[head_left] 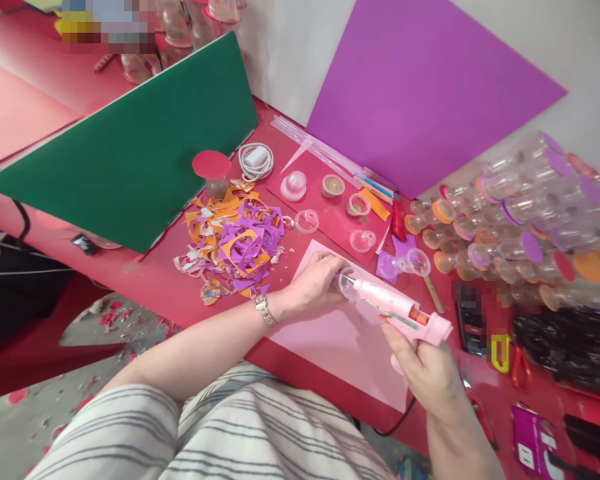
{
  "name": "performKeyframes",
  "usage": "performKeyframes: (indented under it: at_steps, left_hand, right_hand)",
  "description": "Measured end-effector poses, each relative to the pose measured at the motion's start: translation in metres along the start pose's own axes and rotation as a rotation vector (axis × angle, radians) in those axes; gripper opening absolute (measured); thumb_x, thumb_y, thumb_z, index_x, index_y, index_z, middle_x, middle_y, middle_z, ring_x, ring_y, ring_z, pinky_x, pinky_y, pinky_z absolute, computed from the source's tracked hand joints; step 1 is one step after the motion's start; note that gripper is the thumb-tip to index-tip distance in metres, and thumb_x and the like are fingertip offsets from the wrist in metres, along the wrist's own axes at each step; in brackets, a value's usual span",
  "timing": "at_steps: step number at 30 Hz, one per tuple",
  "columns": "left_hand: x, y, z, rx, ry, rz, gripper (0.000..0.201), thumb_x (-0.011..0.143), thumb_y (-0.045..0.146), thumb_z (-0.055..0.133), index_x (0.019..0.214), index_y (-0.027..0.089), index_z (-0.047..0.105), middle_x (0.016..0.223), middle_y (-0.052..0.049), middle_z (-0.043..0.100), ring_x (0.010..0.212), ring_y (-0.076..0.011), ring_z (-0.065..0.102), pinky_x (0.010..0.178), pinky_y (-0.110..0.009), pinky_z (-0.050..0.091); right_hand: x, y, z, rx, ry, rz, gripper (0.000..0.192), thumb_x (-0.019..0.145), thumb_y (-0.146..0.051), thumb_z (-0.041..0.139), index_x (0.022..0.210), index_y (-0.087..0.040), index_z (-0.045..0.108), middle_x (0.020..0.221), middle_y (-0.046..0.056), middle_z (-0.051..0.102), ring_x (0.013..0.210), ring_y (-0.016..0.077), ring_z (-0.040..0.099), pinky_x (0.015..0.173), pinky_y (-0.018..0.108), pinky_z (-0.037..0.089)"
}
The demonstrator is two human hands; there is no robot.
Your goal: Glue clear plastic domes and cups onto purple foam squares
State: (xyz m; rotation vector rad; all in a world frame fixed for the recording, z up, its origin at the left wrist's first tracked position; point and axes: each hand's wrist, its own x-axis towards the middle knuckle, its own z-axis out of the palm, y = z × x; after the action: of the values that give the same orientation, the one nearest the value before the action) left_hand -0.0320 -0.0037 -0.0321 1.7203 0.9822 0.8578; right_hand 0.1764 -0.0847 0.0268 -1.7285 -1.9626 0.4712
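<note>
My right hand (423,373) is closed round the handle of a pale pink hot glue gun (387,300), which points up and to the left. Its metal nozzle sits at the mouth of a clear plastic cup (349,283). My left hand (320,280) wraps round that cup and steadies it, hiding part of it. Both hands are over a pink sheet (325,347) on the red table. A black cord trails from below the right hand toward the table's front edge.
Paper scraps (250,240) are heaped at left, before a green board (145,147). Clear plastic pieces (363,241) lie behind the hands. Stacked clear cup shapes (520,207) fill the right, with scissors (521,367), a phone (471,323) and a black plastic bag (565,347) nearer.
</note>
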Motion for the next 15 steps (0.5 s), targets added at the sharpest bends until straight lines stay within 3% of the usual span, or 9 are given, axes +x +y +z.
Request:
performKeyframes:
  at_steps: [4, 11, 15]
  left_hand:
    - [-0.001, 0.002, -0.001, 0.003, -0.001, -0.010, 0.030, 0.072, 0.023, 0.076, 0.095, 0.019, 0.058, 0.099, -0.006, 0.063, 0.107, -0.0263, 0.050, 0.091, -0.037, 0.046]
    - [-0.001, 0.001, 0.000, 0.011, 0.003, -0.009, 0.034, 0.071, 0.020, 0.078, 0.099, 0.019, 0.060, 0.100, -0.006, 0.063, 0.106, -0.0252, 0.051, 0.092, -0.036, 0.045]
    - [-0.001, -0.001, 0.000, -0.008, -0.004, 0.003, 0.039, 0.069, 0.021, 0.080, 0.102, 0.019, 0.061, 0.099, -0.005, 0.063, 0.106, -0.0254, 0.050, 0.089, -0.034, 0.045]
  right_hand:
    - [0.003, -0.001, 0.001, 0.032, 0.005, 0.019, 0.042, 0.086, -0.059, 0.056, 0.085, -0.021, 0.074, 0.065, 0.006, 0.072, 0.054, 0.0221, 0.068, 0.056, 0.029, 0.059]
    - [0.019, -0.022, -0.003, 0.072, -0.002, 0.092, 0.044, 0.078, -0.064, 0.059, 0.063, -0.024, 0.062, 0.041, 0.000, 0.056, 0.035, 0.0191, 0.056, 0.043, 0.029, 0.053]
    - [0.023, -0.027, -0.005, 0.067, 0.007, 0.094, 0.042, 0.077, -0.063, 0.058, 0.063, -0.024, 0.061, 0.041, 0.000, 0.055, 0.037, 0.0203, 0.058, 0.044, 0.029, 0.054]
